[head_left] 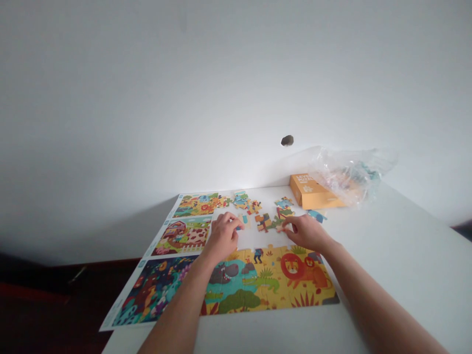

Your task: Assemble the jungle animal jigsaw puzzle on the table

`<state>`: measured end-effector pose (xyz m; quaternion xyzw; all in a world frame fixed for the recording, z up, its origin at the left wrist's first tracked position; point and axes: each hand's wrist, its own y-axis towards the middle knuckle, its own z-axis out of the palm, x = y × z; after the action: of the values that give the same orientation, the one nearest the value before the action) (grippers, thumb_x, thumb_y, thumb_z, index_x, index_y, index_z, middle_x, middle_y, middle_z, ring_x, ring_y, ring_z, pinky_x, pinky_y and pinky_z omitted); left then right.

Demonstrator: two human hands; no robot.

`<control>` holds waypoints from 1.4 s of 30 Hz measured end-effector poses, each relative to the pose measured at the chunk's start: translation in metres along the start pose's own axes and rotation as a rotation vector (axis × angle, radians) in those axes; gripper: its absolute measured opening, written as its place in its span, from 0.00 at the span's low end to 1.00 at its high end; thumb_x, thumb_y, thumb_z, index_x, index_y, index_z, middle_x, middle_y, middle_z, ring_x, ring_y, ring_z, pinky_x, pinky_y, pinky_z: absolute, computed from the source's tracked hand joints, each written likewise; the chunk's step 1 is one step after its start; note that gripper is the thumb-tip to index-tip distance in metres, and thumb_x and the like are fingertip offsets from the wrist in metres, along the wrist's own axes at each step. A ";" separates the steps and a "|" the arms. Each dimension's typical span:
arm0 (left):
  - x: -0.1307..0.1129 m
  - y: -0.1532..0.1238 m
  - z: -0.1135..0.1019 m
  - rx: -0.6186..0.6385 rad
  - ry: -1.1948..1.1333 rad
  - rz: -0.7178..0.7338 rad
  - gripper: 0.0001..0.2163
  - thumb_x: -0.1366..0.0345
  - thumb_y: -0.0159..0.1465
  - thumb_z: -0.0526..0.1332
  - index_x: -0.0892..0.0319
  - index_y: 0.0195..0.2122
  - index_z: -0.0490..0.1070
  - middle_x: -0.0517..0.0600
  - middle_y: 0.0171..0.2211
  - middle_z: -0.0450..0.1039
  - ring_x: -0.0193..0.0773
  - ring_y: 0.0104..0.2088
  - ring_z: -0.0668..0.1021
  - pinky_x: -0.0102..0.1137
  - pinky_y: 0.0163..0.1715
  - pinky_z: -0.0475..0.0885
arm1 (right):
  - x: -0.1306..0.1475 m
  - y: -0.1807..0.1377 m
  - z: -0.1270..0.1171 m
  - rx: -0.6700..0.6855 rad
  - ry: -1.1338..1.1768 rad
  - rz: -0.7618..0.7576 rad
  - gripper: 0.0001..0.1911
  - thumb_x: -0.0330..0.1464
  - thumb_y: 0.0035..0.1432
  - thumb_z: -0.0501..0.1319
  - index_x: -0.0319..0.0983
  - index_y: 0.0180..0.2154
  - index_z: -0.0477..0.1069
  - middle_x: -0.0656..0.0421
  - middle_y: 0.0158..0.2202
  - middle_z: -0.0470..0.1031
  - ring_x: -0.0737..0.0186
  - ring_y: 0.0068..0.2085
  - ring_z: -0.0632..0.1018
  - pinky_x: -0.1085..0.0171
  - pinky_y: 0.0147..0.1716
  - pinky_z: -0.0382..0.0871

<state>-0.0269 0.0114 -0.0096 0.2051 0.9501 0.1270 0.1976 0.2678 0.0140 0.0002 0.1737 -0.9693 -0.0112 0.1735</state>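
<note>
Several joined jigsaw pieces form a safari scene (263,285) with a hippo, a crocodile and lions, lying on the white table before me. My left hand (224,232) is above its upper left part, fingers curled round a pale puzzle piece with blue (242,221). At the loose pieces on the right, my right hand (304,230) pinches a green and tan puzzle piece (277,223) between thumb and fingers. An orange and brown piece (263,222) lies between the hands. Farther back are more loose pieces (253,206), some overlapping.
A printed sheet (155,250) with three pictures lies at the left, partly under my left forearm. At the back right stands an orange puzzle box (308,194), with a clear plastic bag (350,174) of pieces on it. The white wall (221,123) bounds the table.
</note>
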 end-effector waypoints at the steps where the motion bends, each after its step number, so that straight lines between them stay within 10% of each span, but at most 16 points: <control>1: 0.001 0.000 0.002 -0.031 0.035 -0.023 0.14 0.76 0.57 0.56 0.54 0.39 0.75 0.52 0.44 0.69 0.46 0.49 0.70 0.41 0.50 0.65 | 0.002 0.000 0.002 0.003 -0.004 -0.007 0.15 0.32 0.55 0.57 0.45 0.43 0.77 0.60 0.25 0.76 0.63 0.27 0.74 0.67 0.27 0.56; 21: 0.009 0.002 0.010 -0.046 0.039 -0.168 0.13 0.65 0.59 0.65 0.52 0.46 0.74 0.50 0.43 0.75 0.48 0.47 0.72 0.42 0.49 0.64 | 0.011 0.012 0.014 -0.072 -0.048 0.145 0.16 0.35 0.64 0.52 0.46 0.48 0.75 0.55 0.39 0.81 0.56 0.39 0.80 0.64 0.35 0.64; 30: 0.008 0.004 0.013 -0.197 -0.372 -0.181 0.12 0.73 0.56 0.64 0.56 0.41 0.71 0.50 0.41 0.71 0.39 0.41 0.77 0.36 0.45 0.73 | 0.020 0.009 0.011 -0.131 0.005 0.113 0.16 0.37 0.63 0.56 0.45 0.49 0.75 0.57 0.30 0.79 0.59 0.33 0.78 0.66 0.31 0.61; 35: -0.013 0.004 0.013 -0.104 -0.908 -0.238 0.18 0.67 0.57 0.65 0.57 0.49 0.68 0.47 0.36 0.72 0.35 0.33 0.79 0.30 0.35 0.76 | 0.031 0.003 0.008 -0.108 0.232 -0.010 0.21 0.49 0.60 0.59 0.43 0.45 0.76 0.62 0.23 0.71 0.66 0.25 0.70 0.67 0.27 0.56; 42: -0.035 0.003 0.008 0.009 -0.938 -0.234 0.10 0.60 0.59 0.66 0.60 0.37 0.76 0.49 0.33 0.78 0.37 0.31 0.80 0.29 0.33 0.76 | 0.042 0.001 0.025 0.087 0.721 -0.151 0.27 0.52 0.62 0.54 0.39 0.21 0.56 0.67 0.20 0.49 0.71 0.23 0.54 0.68 0.22 0.47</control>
<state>0.0068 0.0003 -0.0047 0.1327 0.7759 -0.0064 0.6167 0.2220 0.0001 -0.0090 0.2449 -0.8298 0.0789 0.4952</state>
